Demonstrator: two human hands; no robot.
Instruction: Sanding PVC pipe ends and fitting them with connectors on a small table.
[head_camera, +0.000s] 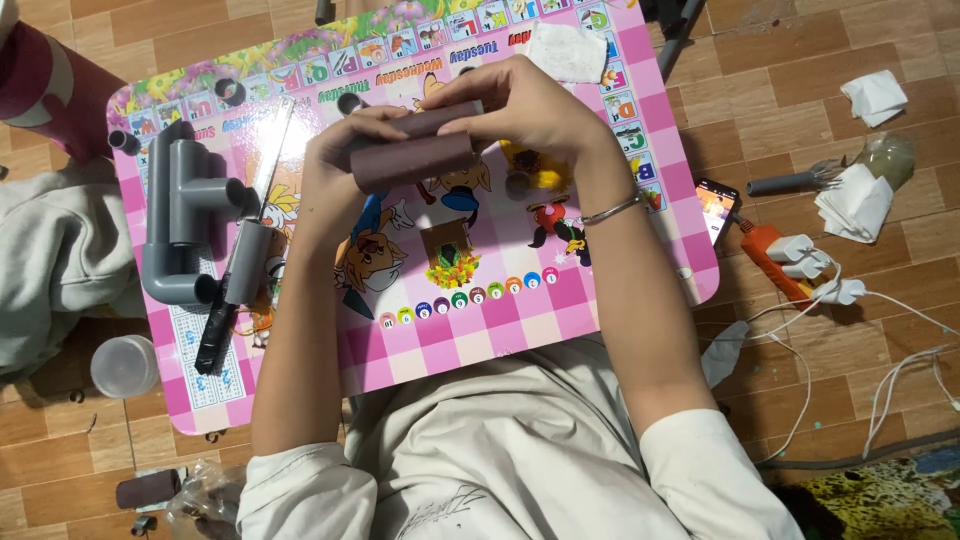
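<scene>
Your two hands meet over the middle of the pink bench (640, 270), and between them you hold two dark brown tubes (412, 160) lying side by side, lengthwise across your view. Your left hand (335, 170) curls round the left ends, fingers closed on them; your right hand (525, 105) arches over the right ends from above, fingers folded down onto the upper tube. Both hands are closed in a firm hold, and the tubes are lifted just clear of the bench top.

By the look of it, you are at the stage of lining up or pairing the two tubes. The next move likely calls for keeping their ends level and your grip even, since round, smooth tubes will roll against each other (the surface looks matte, like sanded or coated cardboard, though I cannot tell the material for sure).

Left of your left hand lies a grey pipe assembly (185, 215), smooth plastic with elbow and tee joints, and just beside it a thin saw (245, 240) with a black handle. Beyond your right hand sits a crumpled white tissue (567, 50). Well to the right, off the bench on the wooden floor, are a phone (716, 205) and white chargers (800, 258). The bench itself is glossy, printed with bright cartoon pictures and checks.
</scene>
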